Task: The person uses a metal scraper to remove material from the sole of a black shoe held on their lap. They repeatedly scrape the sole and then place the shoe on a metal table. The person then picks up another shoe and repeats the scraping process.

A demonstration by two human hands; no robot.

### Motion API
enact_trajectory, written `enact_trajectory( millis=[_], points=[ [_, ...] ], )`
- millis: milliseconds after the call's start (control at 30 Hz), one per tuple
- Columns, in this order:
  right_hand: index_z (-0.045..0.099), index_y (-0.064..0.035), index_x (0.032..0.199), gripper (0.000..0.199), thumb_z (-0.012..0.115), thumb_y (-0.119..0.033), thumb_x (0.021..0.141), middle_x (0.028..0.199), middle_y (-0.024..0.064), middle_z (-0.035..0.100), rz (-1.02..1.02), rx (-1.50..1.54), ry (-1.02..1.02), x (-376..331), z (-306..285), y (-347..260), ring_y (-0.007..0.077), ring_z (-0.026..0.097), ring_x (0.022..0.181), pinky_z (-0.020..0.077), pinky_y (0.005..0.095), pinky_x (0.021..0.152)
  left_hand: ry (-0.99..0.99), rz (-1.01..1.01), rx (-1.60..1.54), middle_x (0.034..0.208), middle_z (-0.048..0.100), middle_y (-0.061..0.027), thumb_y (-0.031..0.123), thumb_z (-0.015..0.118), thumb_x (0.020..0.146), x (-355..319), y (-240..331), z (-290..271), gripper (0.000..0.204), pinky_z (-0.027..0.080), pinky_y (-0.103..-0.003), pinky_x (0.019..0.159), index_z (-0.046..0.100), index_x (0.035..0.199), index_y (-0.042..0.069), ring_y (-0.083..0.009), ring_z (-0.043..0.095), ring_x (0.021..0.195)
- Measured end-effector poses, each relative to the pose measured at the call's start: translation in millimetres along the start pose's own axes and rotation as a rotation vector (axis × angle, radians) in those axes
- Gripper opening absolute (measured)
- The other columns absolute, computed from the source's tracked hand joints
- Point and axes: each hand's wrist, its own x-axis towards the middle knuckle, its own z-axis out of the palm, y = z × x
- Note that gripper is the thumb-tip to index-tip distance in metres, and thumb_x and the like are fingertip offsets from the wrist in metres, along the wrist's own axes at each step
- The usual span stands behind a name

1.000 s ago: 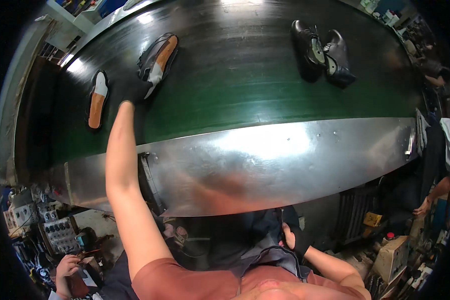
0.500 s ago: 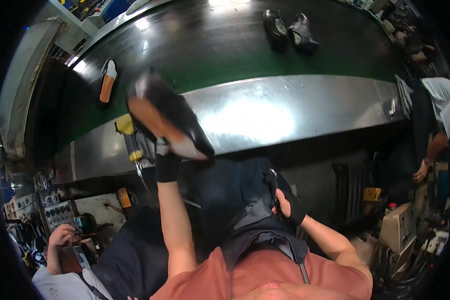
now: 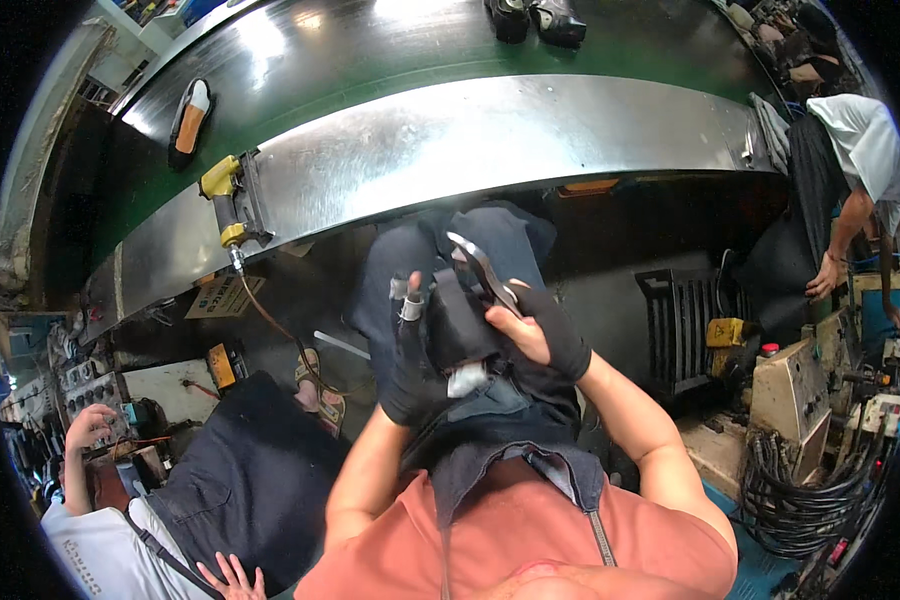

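Now over my lap, black shoe (image 3: 457,325) clasped between both gloved hands, left hand (image 3: 407,360) closed round its near side, right hand (image 3: 540,330) gripping its far side, conveyor (image 3: 490,130) well beyond.

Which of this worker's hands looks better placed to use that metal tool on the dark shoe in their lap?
Probably the right hand: it already holds the metal tool against the black shoe. The gloved left hand grips the shoe, steadying it.
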Motion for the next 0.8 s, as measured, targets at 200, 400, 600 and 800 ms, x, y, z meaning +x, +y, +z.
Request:
enact_trajectory(
  millis=[200, 400, 600, 800],
  points=[
    [0.064, -0.0025, 0.090, 0.042, 0.051, -0.042, 0.096, 0.076, 0.0019, 0.062, 0.325, 0.122, 0.035, 28.9, -7.0, 5.0, 0.0098, 0.056, 0.061, 0.0466, 0.0257, 0.058, -0.281, 0.377, 0.788, 0.122, 0.056, -0.0170, 0.018, 0.068, 0.075, 89.6, 23.6, -44.3, 0.043, 0.040, -0.046, 0.100, 0.058, 0.116, 0.005, -0.0381, 0.052, 0.116],
    [0.062, -0.0021, 0.098, 0.043, 0.042, -0.040, 0.100, 0.087, 0.0043, 0.063, 0.384, 0.321, -0.066, -30.4, 14.0, -7.7, 0.0122, 0.057, 0.074, 0.0471, 0.0270, 0.069, -0.085, 0.095, 0.222, 0.105, 0.064, -0.0115, 0.028, 0.057, 0.088, 120.8, -48.5, -53.6, 0.025, 0.048, -0.036, 0.088, 0.064, 0.097, 0.006, -0.0256, 0.062, 0.097],
    [0.057, -0.0081, 0.118, 0.047, 0.032, -0.044, 0.102, 0.103, 0.0028, 0.059, 0.332, 0.644, -0.317, -14.2, 28.6, 36.4, 0.0104, 0.052, 0.095, 0.0447, 0.0287, 0.084, -0.035, -0.090, -0.168, 0.102, 0.062, -0.0116, 0.071, 0.014, 0.091, 119.1, -62.9, -35.6, 0.086, 0.041, -0.036, 0.096, 0.064, 0.092, 0.001, -0.0243, 0.057, 0.101],
    [0.054, -0.0115, 0.120, 0.048, 0.036, -0.051, 0.099, 0.092, 0.0020, 0.061, 0.585, 0.652, -0.445, 5.8, 15.9, 6.8, 0.0119, 0.057, 0.075, 0.0471, 0.0261, 0.072, 0.134, -0.062, -0.307, 0.088, 0.064, -0.0086, 0.067, 0.030, 0.091, 102.6, -54.6, -30.0, 0.075, 0.043, -0.035, 0.091, 0.065, 0.082, 0.001, -0.0202, 0.058, 0.094]
  ],
)
